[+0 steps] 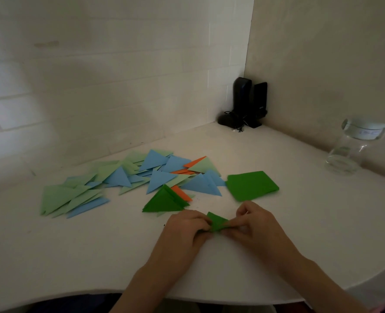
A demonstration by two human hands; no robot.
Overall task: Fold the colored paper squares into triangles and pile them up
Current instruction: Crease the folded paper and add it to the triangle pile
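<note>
Both hands, left (185, 224) and right (252, 220), pinch the green paper (216, 223) on the table (277, 256); if the corners slip, the fold could come out crooked.

Both forearms reach forward, converging. Left hand (183, 224) knuckles up, fingers curled, pinching green paper (216, 223). Right hand (254, 222) opposite, fingers bent, pinching same paper. Fingertips nearly meet.

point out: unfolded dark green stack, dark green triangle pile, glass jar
unfolded dark green stack (252, 185): head view, middle of the top sheet.
dark green triangle pile (163, 201): head view, centre of the top triangle.
glass jar (345, 159): head view, lower clear body.
</note>
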